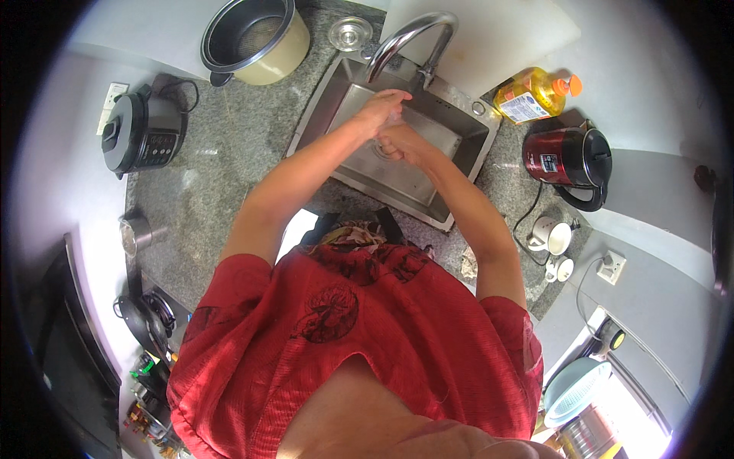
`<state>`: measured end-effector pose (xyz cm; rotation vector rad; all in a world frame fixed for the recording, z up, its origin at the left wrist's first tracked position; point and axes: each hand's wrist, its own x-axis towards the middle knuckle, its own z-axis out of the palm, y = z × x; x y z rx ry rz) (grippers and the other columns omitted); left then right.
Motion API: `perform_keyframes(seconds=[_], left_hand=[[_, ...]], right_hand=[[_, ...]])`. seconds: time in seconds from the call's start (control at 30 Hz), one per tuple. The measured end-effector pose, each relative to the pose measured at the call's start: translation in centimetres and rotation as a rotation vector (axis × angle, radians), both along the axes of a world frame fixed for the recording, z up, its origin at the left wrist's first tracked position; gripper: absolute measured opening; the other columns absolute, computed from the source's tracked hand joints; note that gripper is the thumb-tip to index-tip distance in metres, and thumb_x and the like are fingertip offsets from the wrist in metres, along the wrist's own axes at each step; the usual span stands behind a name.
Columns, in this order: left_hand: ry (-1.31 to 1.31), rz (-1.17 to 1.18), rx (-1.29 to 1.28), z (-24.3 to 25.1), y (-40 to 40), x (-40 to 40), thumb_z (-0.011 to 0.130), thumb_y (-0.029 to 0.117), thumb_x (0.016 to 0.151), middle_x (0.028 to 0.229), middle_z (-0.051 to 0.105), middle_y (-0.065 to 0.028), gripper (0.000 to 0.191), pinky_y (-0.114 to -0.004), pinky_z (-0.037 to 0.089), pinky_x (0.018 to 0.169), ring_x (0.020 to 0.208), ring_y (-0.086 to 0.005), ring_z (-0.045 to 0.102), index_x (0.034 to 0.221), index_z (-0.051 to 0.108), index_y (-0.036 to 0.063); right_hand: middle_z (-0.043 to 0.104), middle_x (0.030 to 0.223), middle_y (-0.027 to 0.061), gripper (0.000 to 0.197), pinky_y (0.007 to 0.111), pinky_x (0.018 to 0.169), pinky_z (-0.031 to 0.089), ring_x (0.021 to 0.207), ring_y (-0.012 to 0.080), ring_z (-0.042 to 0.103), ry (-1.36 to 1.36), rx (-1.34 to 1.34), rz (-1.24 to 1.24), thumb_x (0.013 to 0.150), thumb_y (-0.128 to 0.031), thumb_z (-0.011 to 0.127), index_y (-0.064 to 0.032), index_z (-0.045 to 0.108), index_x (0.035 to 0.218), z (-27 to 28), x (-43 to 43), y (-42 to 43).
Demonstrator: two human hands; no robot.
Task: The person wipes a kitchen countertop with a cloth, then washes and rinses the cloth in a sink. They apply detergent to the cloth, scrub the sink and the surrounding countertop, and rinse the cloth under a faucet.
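Both my hands meet over a stainless steel sink (416, 186), below the spout of a chrome gooseneck faucet (410, 28). The fingers of my left hand (379, 110) stretch to the right, apart from its thumb, and nothing shows in its grasp. Just beneath it, touching it, my right hand (401, 142) has its fingers curled into a fist; its palm is hidden. A whitish sheen lies where the hands meet, and I cannot tell whether it is water or foam. The sink drain is partly covered by my right hand.
Around the sink runs a grey granite countertop (212, 172). Left stand a cream inner pot (278, 60), an electric pressure cooker (146, 135) and a metal cup (137, 234). A drain strainer (350, 34) lies behind. On the right are yellow dish soap (524, 94), a red electric kettle (559, 155) and white mugs (551, 236).
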<state>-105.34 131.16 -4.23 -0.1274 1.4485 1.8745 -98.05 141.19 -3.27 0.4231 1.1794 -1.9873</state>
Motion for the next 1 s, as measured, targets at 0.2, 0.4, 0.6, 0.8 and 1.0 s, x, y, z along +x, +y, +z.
perform_keyframes(seconds=[0.2, 0.4, 0.6, 0.8, 1.0], left_hand=[[0.008, 0.304, -0.134, -3.2, 2.2, 0.3, 0.053, 0.036, 0.093, 0.064, 0.045, 0.0023, 0.031, -0.023, 0.039, 0.057, 0.057, -0.0117, 0.04, 0.076, 0.056, 0.0094], [-0.293, 0.22, -0.045, -4.2, -0.4, 0.1, 0.055, 0.041, 0.091, 0.078, 0.058, -0.0062, 0.034, -0.032, 0.05, 0.063, 0.069, -0.0173, 0.058, 0.09, 0.055, 0.0072], [-0.208, -0.18, 0.13, -1.8, -5.2, 0.2, 0.058, 0.037, 0.09, 0.114, 0.056, -0.0058, 0.04, -0.038, 0.046, 0.086, 0.103, -0.0193, 0.056, 0.118, 0.051, 0.0099], [-0.004, -0.054, -0.184, -1.4, -7.1, -0.3, 0.066, 0.027, 0.086, 0.114, 0.057, -0.0035, 0.035, -0.035, 0.045, 0.087, 0.103, -0.0171, 0.055, 0.115, 0.055, 0.0098], [-0.006, 0.102, 0.047, -1.1, -8.5, -0.7, 0.066, 0.025, 0.086, 0.105, 0.06, -0.0043, 0.034, -0.029, 0.045, 0.084, 0.091, -0.0137, 0.059, 0.114, 0.056, 0.0095]], right_hand=[[0.056, 0.06, 0.0143, 0.008, 0.04, 0.045, 0.04, 0.053, 0.0267, 0.057, 1.197, 1.108, 0.04, 0.074, -0.014, 0.059, -0.006, 0.06, 0.075, -9.4, -0.5, -0.4], [0.064, 0.085, 0.022, 0.044, 0.037, 0.066, 0.048, 0.082, 0.0304, 0.063, 0.545, 1.012, 0.162, 0.079, -0.038, 0.06, 0.0, 0.06, 0.101, -9.2, -0.2, -0.7], [0.056, 0.079, -0.0056, 0.025, 0.017, 0.046, 0.028, 0.062, 0.0051, 0.048, 0.07, 0.03, -0.119, 0.086, -0.038, 0.061, -0.0138, 0.059, 0.094, -3.1, 0.6, 1.0], [0.056, 0.079, -0.0024, 0.024, 0.021, 0.052, 0.037, 0.063, 0.0087, 0.051, 0.018, 0.151, -0.554, 0.087, -0.033, 0.062, -0.0109, 0.057, 0.097, -4.2, 0.1, 1.0], [0.058, 0.086, 0.0022, 0.008, 0.032, 0.066, 0.05, 0.08, 0.0155, 0.059, 0.125, -0.17, -0.848, 0.091, -0.01, 0.051, -0.0067, 0.056, 0.097, -9.1, -1.1, 2.4]])
